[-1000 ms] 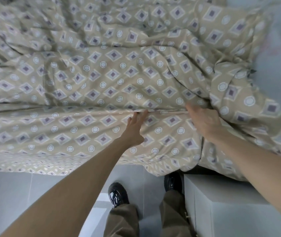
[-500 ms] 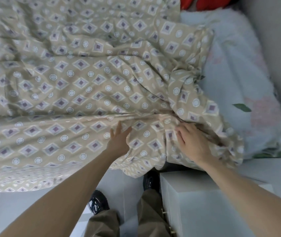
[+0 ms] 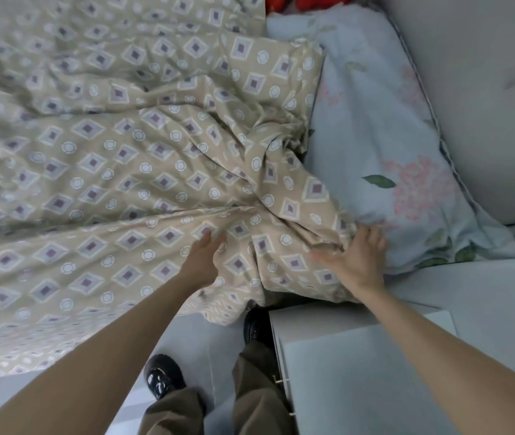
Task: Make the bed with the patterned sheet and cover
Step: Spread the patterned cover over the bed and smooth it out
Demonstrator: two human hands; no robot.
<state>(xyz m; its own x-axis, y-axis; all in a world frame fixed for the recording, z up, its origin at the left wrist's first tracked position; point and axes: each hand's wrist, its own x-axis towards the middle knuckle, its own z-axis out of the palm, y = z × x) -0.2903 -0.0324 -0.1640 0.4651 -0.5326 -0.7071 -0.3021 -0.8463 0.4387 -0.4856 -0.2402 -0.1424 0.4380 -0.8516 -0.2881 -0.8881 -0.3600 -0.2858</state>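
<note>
Both the left hand (image 3: 204,262) and the right hand (image 3: 356,259) lie on the patterned cover (image 3: 118,171), which is spread wide and bunched just beside the floral pillow (image 3: 384,146). Left fingers are straight, probably pinning the cloth. Right fingers are spread on the bunch; whether they pinch it, I cannot tell.

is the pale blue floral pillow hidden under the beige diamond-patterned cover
No, the floral pillow lies bare beside the bunched beige cover.
</note>
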